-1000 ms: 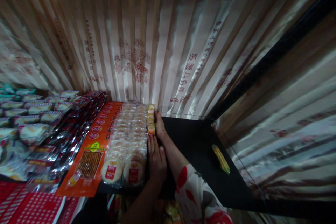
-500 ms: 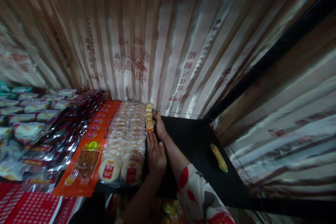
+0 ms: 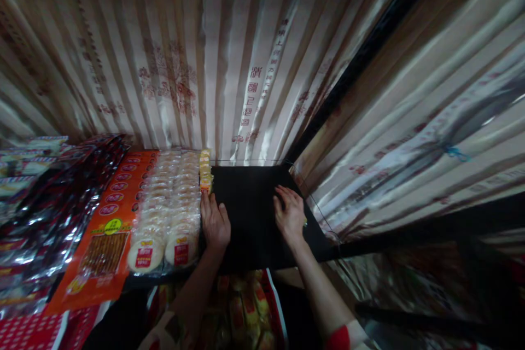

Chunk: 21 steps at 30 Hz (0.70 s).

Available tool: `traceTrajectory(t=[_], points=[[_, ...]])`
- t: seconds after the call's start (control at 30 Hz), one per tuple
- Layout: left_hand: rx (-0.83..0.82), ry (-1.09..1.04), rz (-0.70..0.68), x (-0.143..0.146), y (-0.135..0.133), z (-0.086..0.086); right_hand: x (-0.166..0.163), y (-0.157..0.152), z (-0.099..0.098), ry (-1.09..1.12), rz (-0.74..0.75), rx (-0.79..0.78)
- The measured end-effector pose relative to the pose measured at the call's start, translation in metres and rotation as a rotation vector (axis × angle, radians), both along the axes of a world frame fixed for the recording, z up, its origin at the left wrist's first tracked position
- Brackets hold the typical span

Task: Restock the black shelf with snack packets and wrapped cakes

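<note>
My left hand [image 3: 215, 224] lies open on the black shelf [image 3: 248, 213], fingers stretched forward against the near end of a row of small yellow-wrapped snacks [image 3: 205, 170]. Farther right on the shelf, my right hand [image 3: 290, 213] is curled over a single yellow-wrapped snack [image 3: 304, 222]. Only a sliver of that snack shows beside the palm. Left of my left hand stand two rows of round flatbreads in clear wrappers [image 3: 180, 251]. Next to them lies a column of overlapping orange snack bags [image 3: 96, 251].
Dark shiny packets [image 3: 77, 191] and white packets [image 3: 33, 167] fill the shelf's left part. Pleated printed curtains [image 3: 229, 54] hang behind and to the right, with a dark post [image 3: 361, 65] at the corner. Below the shelf edge is a container of yellow packets [image 3: 250, 306].
My right hand has left the yellow row and moved right, onto the lone yellow snack. My left hand stays at the row's near end. The view has turned right.
</note>
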State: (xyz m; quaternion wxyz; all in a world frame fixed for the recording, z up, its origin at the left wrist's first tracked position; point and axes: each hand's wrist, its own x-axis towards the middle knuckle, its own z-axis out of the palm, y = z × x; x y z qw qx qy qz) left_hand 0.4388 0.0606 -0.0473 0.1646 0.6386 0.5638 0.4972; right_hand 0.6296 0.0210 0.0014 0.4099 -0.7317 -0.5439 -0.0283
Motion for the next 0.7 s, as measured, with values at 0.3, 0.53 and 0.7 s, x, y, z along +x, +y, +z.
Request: traceTrajectory(t=[0.3, 0.53, 0.7], points=[[-0.014, 0.065, -0.043, 0.001, -0.013, 0.016, 0.045, -0.069, -0.024, 0.052, -0.060, -0.221], [-0.090, 0.092, -0.198, -0.004, -0.059, 0.041, -0.029, -0.066, -0.007, 0.796, -0.017, -0.219], [-0.132, 0.061, -0.284, -0.021, -0.086, 0.051, -0.073, -0.076, 0.007, 1.116, 0.149, -0.204]])
